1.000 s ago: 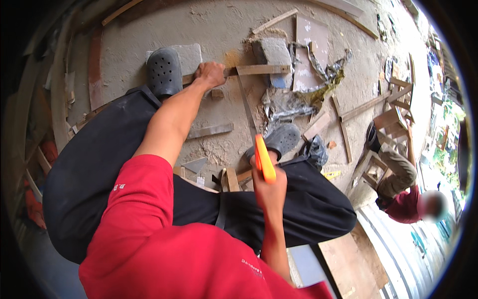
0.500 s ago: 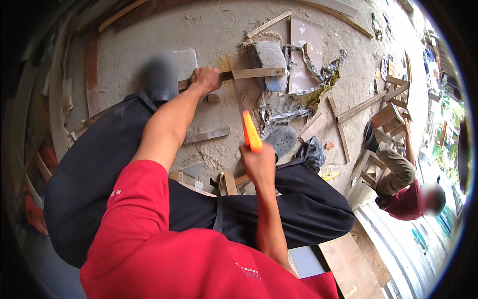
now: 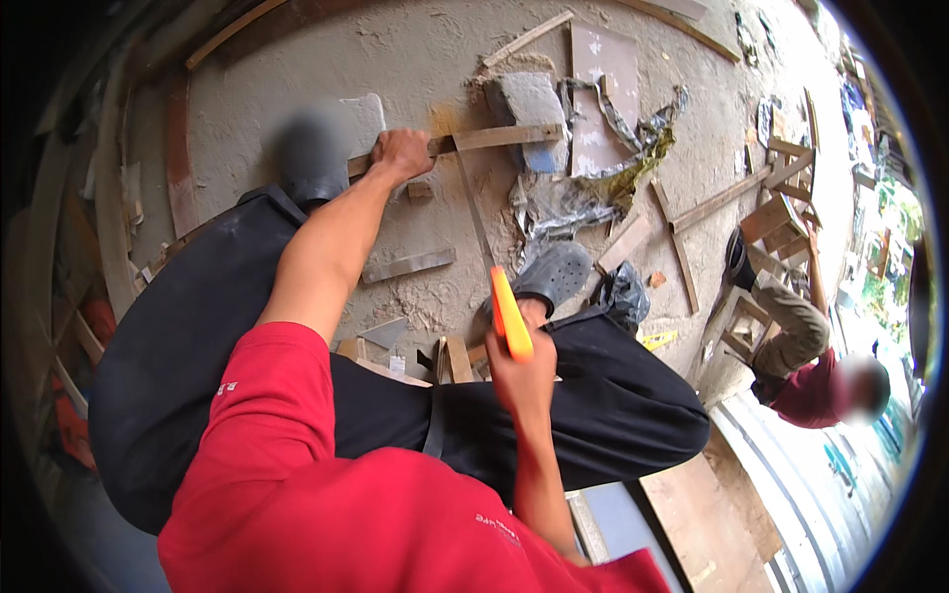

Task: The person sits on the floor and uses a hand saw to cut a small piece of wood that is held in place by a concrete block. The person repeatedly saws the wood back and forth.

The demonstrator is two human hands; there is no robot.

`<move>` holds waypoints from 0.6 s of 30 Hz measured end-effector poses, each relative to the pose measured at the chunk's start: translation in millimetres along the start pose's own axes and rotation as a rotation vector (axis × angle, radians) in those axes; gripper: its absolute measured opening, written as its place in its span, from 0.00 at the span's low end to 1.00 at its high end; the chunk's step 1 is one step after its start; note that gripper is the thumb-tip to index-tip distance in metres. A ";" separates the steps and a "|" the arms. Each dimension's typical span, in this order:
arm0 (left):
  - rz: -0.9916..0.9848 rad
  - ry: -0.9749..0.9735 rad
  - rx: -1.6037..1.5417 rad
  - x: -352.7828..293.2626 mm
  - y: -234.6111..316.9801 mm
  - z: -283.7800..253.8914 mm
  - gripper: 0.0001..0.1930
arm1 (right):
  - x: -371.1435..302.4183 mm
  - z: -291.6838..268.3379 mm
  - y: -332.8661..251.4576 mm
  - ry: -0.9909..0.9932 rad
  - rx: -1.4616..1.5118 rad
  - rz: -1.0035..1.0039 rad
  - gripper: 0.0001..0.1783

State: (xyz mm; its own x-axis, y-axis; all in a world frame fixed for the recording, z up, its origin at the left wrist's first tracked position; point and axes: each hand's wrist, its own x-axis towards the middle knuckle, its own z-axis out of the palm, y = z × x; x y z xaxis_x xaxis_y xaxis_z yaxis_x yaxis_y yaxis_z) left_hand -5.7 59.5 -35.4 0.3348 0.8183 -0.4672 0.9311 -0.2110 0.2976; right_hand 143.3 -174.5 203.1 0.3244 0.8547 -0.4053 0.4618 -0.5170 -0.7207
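My left hand [image 3: 402, 153] is closed around a narrow wooden strip [image 3: 504, 137], which lies crosswise ahead of me. The strip's right end rests on a grey block [image 3: 531, 107]. In my right hand [image 3: 522, 374] is the orange and yellow handle of a handsaw [image 3: 475, 215]. Its thin blade slants up and away, and the tip meets the strip just right of my left hand. A short wood offcut [image 3: 420, 190] lies on the ground below my left hand.
Crumpled plastic sheeting [image 3: 578, 203] and a flat board [image 3: 603, 99] lie right of the block. Another plank [image 3: 408, 266] and a grey triangular piece [image 3: 385, 333] are nearer me. At far right a person [image 3: 806, 336] sits beside a wooden frame [image 3: 781, 222].
My right hand has drawn the saw back toward me and slightly right, so more of the blade shows below the strip. My left hand keeps its hold on the strip.
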 end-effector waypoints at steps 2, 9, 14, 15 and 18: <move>-0.015 0.009 0.004 10.1 2.4 9.8 0.15 | 42.8 27.9 14.9 -0.008 -0.062 0.021 0.10; -0.034 0.010 0.009 13.2 2.9 14.5 0.16 | 2.5 -14.4 21.7 0.018 -0.016 -0.081 0.08; -0.037 0.001 0.002 8.7 10.8 13.9 0.18 | 55.1 22.8 29.2 -0.056 -0.195 0.049 0.11; -0.043 -0.008 0.004 6.3 8.1 16.3 0.18 | 34.7 8.0 26.8 -0.042 -0.140 -0.029 0.08; -0.017 -0.003 -0.002 8.9 15.2 12.6 0.18 | -29.6 -23.5 44.2 0.033 0.057 -0.014 0.07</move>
State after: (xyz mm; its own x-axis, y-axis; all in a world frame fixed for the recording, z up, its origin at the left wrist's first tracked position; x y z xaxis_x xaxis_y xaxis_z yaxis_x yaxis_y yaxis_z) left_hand 13.3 56.9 -45.5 0.3197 0.8199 -0.4749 0.9363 -0.1966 0.2910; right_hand 173.6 -223.7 196.5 0.3460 0.8591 -0.3772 0.4189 -0.5012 -0.7572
